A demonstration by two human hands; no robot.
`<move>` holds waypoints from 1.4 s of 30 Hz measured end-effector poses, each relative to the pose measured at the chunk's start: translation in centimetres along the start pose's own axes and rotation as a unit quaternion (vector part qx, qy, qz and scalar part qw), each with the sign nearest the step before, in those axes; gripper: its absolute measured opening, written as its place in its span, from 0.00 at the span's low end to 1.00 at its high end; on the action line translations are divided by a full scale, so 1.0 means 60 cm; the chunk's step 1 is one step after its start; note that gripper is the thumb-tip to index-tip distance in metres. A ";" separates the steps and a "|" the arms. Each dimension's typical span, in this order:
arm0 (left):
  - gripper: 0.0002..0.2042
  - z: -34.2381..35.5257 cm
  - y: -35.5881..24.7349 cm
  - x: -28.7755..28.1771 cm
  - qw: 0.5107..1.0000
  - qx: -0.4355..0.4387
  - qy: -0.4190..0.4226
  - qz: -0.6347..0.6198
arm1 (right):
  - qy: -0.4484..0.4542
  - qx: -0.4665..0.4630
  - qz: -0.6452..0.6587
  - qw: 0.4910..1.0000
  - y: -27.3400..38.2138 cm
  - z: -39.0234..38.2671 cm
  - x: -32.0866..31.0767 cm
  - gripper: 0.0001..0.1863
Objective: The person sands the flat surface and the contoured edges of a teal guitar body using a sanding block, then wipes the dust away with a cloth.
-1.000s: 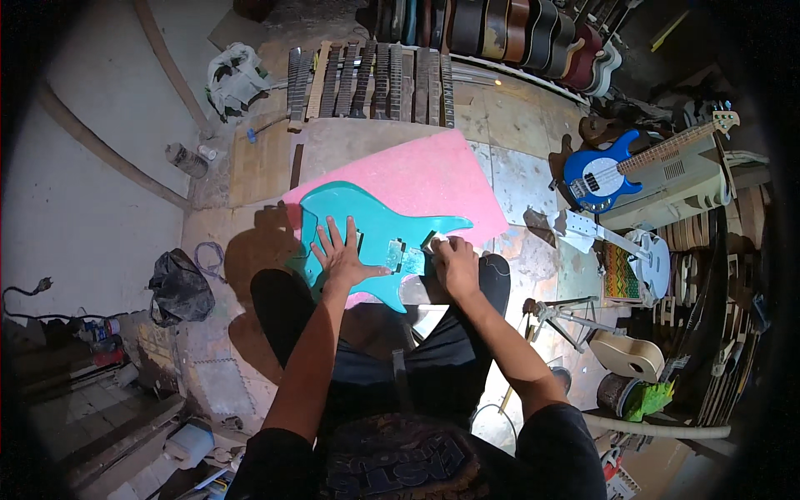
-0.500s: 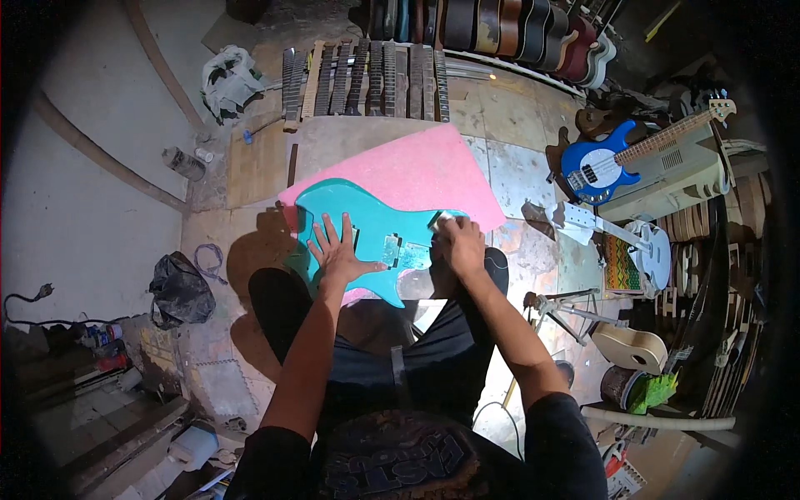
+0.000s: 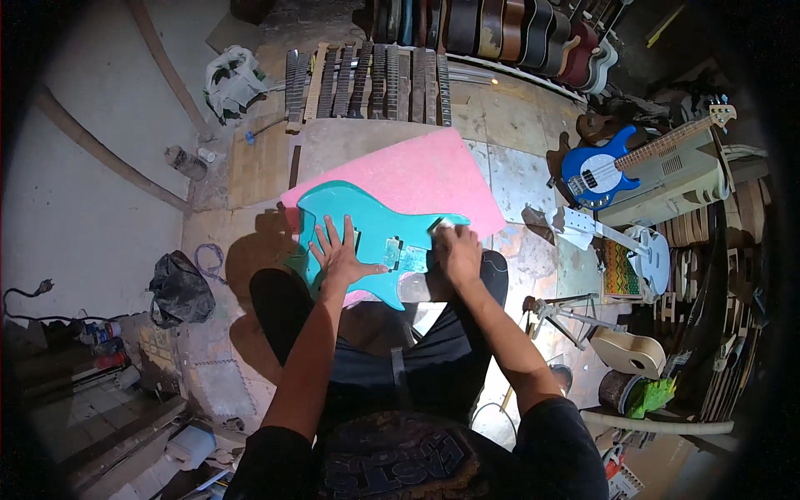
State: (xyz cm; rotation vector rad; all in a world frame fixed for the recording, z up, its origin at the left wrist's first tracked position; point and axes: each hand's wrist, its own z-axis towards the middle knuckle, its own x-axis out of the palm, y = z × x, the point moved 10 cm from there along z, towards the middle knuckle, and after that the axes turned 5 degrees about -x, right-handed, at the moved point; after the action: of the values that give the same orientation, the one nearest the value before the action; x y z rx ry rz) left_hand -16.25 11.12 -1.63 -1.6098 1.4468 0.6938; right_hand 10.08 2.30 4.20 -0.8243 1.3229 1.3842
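A turquoise electric guitar body (image 3: 367, 212) lies flat across my lap, over a pink sheet (image 3: 425, 171). My left hand (image 3: 338, 254) rests on its left part, fingers spread and palm down. Dark slots and a pale, bare-looking pocket (image 3: 412, 259) show in the body's surface. At the horn on the far right, my right hand (image 3: 459, 250) is closed over a small grey pad (image 3: 446, 223), perhaps folded sandpaper, pressed against the paint. Most of the pad is hidden under the fingers.
Several guitar necks (image 3: 367, 83) lie in a row beyond the sheet. To the right are a blue bass (image 3: 598, 167), a pale unfinished guitar (image 3: 648, 254) and a metal stand (image 3: 558, 312). A black plastic bag (image 3: 179, 287) sits on the left; guitar bodies (image 3: 500, 29) line the back.
My right hand has shifted slightly toward me and left with the pad, over the horn. The left hand stays spread in place on the guitar body.
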 end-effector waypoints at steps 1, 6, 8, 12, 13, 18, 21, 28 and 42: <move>0.81 0.000 0.000 -0.001 1.000 -0.002 0.001 0.001 | 0.031 -0.031 0.038 0.998 0.016 -0.006 0.011 0.20; 0.81 0.003 0.013 0.000 1.000 -0.001 -0.011 -0.003 | 0.025 -0.068 0.060 0.996 0.025 0.012 -0.010 0.17; 0.81 0.001 0.001 0.005 1.000 0.005 -0.006 -0.007 | 0.026 0.005 0.061 0.998 -0.014 0.028 -0.017 0.17; 0.81 0.001 -0.012 0.002 1.000 0.006 0.001 -0.007 | -0.016 -0.041 0.010 0.999 0.008 -0.005 -0.010 0.17; 0.81 0.002 -0.005 0.002 1.000 0.001 0.002 -0.003 | 0.007 -0.078 0.015 0.997 0.024 -0.025 0.015 0.16; 0.82 0.003 0.002 0.007 1.000 0.010 -0.003 0.002 | 0.025 -0.021 0.016 0.999 -0.005 0.023 -0.014 0.16; 0.82 0.005 0.004 0.005 1.000 0.009 -0.008 0.002 | 0.005 0.025 0.005 1.000 -0.005 0.019 -0.015 0.17; 0.82 0.005 0.006 0.007 1.000 0.012 -0.007 -0.014 | 0.050 -0.061 0.070 0.994 0.007 0.011 0.002 0.18; 0.80 0.000 -0.002 0.003 1.000 0.017 -0.016 -0.016 | 0.008 0.015 0.028 0.999 -0.035 0.032 -0.015 0.18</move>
State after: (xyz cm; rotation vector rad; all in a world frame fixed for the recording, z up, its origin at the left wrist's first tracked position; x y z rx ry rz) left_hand -16.12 11.02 -1.78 -1.5841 1.4002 0.6703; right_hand 12.64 3.74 4.76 -0.7839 1.3848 1.4003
